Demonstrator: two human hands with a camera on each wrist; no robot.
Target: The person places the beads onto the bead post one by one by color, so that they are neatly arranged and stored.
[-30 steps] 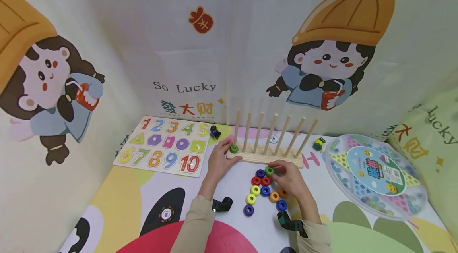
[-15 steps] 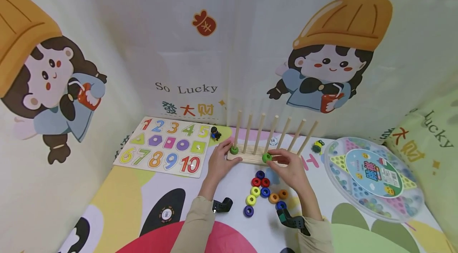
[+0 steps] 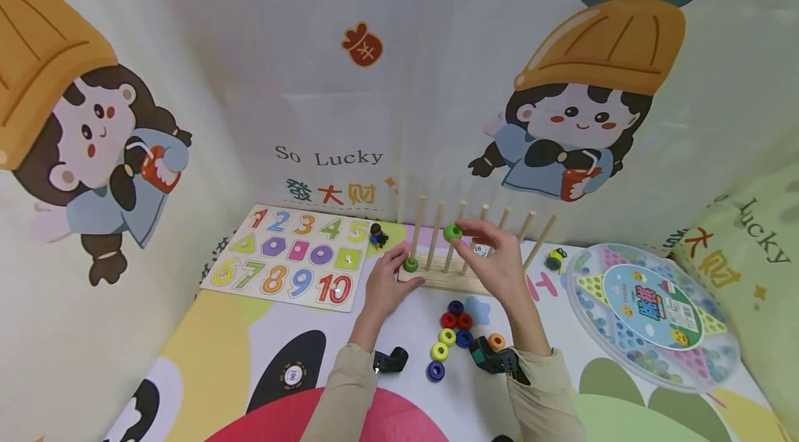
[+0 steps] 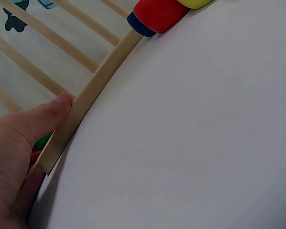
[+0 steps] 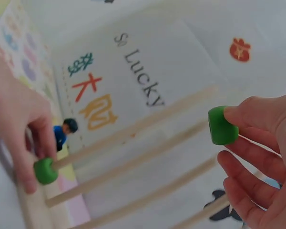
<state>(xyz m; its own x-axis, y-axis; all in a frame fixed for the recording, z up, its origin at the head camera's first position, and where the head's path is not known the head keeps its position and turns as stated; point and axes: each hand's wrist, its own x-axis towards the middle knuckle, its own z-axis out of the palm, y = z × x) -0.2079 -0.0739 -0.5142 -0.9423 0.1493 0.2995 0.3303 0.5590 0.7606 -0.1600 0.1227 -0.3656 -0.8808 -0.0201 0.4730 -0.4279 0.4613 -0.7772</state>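
Note:
My left hand (image 3: 388, 282) grips the left end of a wooden peg stand (image 3: 456, 279), its thumb along the front edge in the left wrist view. At the foot of the leftmost peg sits a green bead (image 3: 410, 265), close to those fingers. Between thumb and forefinger, my right hand (image 3: 496, 258) pinches another green bead (image 5: 222, 128). This held bead is up near the peg tops, apart from the leftmost peg in the right wrist view. Loose beads, blue, red, yellow and orange, lie on the table before the stand, such as a yellow bead (image 3: 440, 351); my right forearm covers some.
A number puzzle board (image 3: 301, 282) lies to the left. On the right is a round marble game board (image 3: 655, 317). Small figures stand near the stand: a dark-haired one (image 3: 377, 235) at left, a yellow-and-black one (image 3: 555, 259) at right. A printed cloth wall rises close behind.
My right hand has taken the green bead from the loose group, carried it past the stand's base and lifted it up and left towards the peg tops. The left hand keeps its place.

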